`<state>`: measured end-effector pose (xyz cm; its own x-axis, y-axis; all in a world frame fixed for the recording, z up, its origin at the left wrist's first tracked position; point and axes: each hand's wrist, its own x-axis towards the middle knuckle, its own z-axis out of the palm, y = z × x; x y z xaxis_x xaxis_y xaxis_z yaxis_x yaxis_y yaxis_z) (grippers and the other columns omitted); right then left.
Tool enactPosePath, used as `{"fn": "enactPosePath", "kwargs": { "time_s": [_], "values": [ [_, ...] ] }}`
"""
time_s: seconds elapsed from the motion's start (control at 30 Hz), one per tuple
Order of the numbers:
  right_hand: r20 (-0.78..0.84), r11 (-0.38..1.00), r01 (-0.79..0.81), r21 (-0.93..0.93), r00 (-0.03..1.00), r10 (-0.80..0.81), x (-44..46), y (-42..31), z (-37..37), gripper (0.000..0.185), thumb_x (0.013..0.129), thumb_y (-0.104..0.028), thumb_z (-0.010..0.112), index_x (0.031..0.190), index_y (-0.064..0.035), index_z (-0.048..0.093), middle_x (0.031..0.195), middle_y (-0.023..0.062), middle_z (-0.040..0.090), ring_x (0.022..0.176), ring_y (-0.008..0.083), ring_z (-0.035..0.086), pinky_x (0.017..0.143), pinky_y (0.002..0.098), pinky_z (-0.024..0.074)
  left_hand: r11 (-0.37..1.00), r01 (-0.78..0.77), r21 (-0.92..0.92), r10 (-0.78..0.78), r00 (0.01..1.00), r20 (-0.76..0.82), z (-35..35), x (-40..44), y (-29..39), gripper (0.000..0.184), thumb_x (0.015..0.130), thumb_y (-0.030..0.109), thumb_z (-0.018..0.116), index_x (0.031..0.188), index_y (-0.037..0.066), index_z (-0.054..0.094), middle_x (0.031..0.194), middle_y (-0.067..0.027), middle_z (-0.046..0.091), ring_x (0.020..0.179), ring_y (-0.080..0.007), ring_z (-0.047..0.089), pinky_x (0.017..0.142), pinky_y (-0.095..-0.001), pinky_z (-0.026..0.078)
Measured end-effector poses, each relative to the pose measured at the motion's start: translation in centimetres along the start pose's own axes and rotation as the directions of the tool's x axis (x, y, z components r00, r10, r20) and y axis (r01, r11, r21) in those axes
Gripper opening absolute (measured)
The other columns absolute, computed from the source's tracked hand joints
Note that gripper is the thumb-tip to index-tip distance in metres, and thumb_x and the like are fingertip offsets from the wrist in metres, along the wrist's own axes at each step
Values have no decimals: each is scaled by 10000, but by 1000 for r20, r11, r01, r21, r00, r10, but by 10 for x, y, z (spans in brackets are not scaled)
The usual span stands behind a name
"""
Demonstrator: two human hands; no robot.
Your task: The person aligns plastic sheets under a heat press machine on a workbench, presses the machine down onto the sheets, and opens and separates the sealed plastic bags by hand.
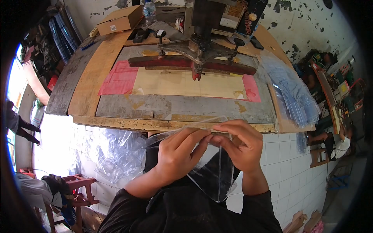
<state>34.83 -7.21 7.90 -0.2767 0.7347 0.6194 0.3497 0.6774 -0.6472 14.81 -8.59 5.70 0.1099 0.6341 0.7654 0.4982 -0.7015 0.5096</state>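
A clear plastic sheet (217, 174) hangs over my lap, its upper edge pinched between both hands just in front of the table edge. My left hand (178, 153) has its fingers closed on the plastic near the middle. Close beside it, almost touching at the fingertips, my right hand (243, 145) grips the same piece with thumb and fingers. Beyond them stands a press with a red-edged metal bar (167, 65) above a yellowish sheet (175, 83) with pink ends on the metal table plate (132, 106).
Flat clear plastic pieces (293, 95) are piled at the table's right. Crumpled plastic (114, 153) lies on the floor at left. A cardboard box (118, 19) and a bottle (149, 11) stand at the back. Other people are at far left, lower left and right.
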Motion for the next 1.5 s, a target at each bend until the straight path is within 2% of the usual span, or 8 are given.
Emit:
{"fn": "enactPosePath", "kwargs": {
  "time_s": [0.07, 0.13, 0.27, 0.5, 0.63, 0.8, 1.23, 1.5],
  "values": [
    [-5, 1000, -3, 1, 1000, 3, -1, 1, 1, 338, 809, 2, 876, 1133, -26, 783, 1079, 123, 771, 957, 232, 745, 784, 323, 584, 999, -7, 49, 7, 1000, -2, -2, -2, 1, 282, 827, 40, 847, 1078, 53, 720, 971, -72, 740, 772, -236, 736, 634, -339, 555],
    [-13, 1000, -5, -1, 1000, 4, -1, 1, 1, 326, 810, 4, 874, 1122, -25, 785, 1071, 122, 771, 947, 227, 744, 770, 321, 582, 961, -74, 265, 82, 996, -22, -6, -2, 4, 290, 808, 77, 867, 1064, 85, 732, 1037, -48, 732, 810, -212, 723, 649, -320, 513],
    [-25, 999, -13, -31, 1000, 12, 0, -3, -1, 293, 807, -5, 882, 1084, -29, 791, 1018, 104, 771, 830, 188, 725, 671, 288, 543, 952, -93, 293, 130, 985, -110, -6, 8, 3, 281, 801, 104, 874, 1049, 113, 741, 1101, -35, 724, 836, -203, 705, 678, -321, 480],
    [-54, 997, -72, -5, 996, 71, 1, -6, -2, 259, 829, -11, 878, 1073, -31, 791, 993, 81, 769, 686, 70, 602, 525, 234, 366, 1000, -19, -9, 20, 998, 58, -3, 7, -2, 270, 806, 13, 853, 1040, 60, 726, 1038, -78, 780, 885, -259, 742, 763, -368, 544],
    [-37, 996, -94, -2, 995, 94, 1, -6, -4, 238, 846, -9, 870, 1069, -21, 787, 1004, 90, 768, 744, 95, 652, 572, 232, 431, 996, -89, -24, 90, 995, 35, 1, 6, -7, 285, 837, 23, 820, 1085, 50, 680, 1025, -60, 742, 854, -243, 717, 734, -363, 522],
    [-51, 994, -81, 79, 995, 86, 2, -6, -4, 212, 859, 14, 850, 1060, -6, 783, 1002, 118, 764, 915, 188, 727, 765, 286, 542, 996, -69, -59, 71, 997, 33, 3, 7, -4, 295, 835, -1, 811, 1095, 38, 677, 1028, -77, 744, 864, -263, 722, 754, -381, 541],
    [-63, 990, -103, 96, 992, 109, 2, -4, -5, 178, 861, -2, 849, 1029, -8, 789, 992, 116, 765, 917, 201, 719, 784, 301, 530, 994, 28, -104, -20, 997, 79, 1, 11, 1, 245, 843, -38, 827, 1061, 15, 729, 1045, -123, 795, 947, -279, 780, 817, -361, 607],
    [-84, 994, -76, 84, 993, 83, 1, 0, -5, 150, 871, 9, 834, 1006, -5, 770, 987, 115, 760, 905, 207, 712, 791, 307, 530, 996, -24, -88, 30, 997, 73, 7, 9, -7, 272, 841, 16, 824, 1067, 29, 672, 1036, -94, 758, 868, -281, 744, 762, -386, 583]
  ]
}}
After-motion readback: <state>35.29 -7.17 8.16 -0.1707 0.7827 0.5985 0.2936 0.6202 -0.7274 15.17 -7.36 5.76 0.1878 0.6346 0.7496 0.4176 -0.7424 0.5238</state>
